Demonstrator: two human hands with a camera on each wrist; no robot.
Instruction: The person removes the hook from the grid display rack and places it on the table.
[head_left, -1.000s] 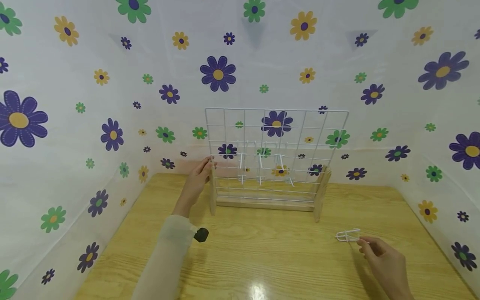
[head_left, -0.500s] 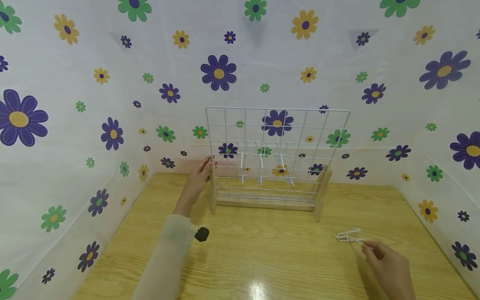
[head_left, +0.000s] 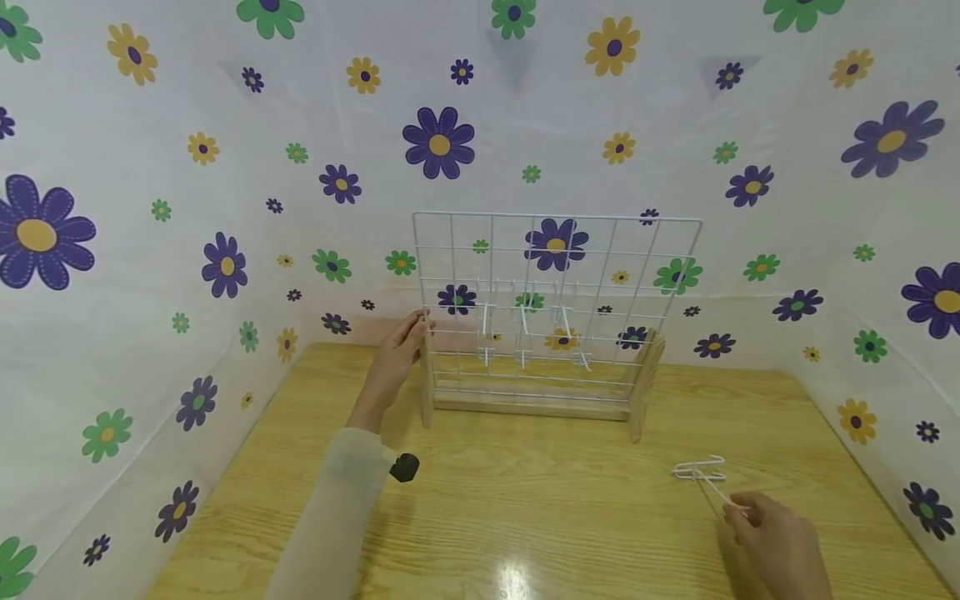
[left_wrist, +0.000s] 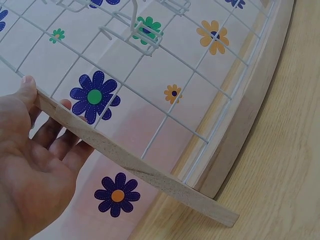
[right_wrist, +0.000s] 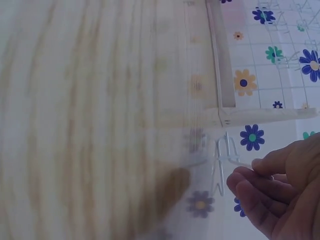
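Observation:
In the head view, my left hand (head_left: 390,362) grips the left wooden post (head_left: 427,379) of a white wire grid rack. The left wrist view shows the thumb on the near side of that post (left_wrist: 120,150) and the fingers behind it. At the lower right, my right hand (head_left: 782,537) pinches the stem end of a white wire hook (head_left: 697,472), held out from the rack. Its looped frame points left, away from the fingers. The right wrist view shows this hook (right_wrist: 220,160) in front of the thumb and fingertips.
Several white hooks (head_left: 523,320) hang on the middle of the grid. A wooden bar (head_left: 532,408) joins the posts at the base, with the right post (head_left: 642,387) at the other end. Flowered sheeting (head_left: 517,108) encloses the wooden table (head_left: 480,500) at the back and sides.
The hook has turned in my right hand, so its long stem now shows apart from the loops. That hand has shifted slightly down. My left hand keeps its place on the post.

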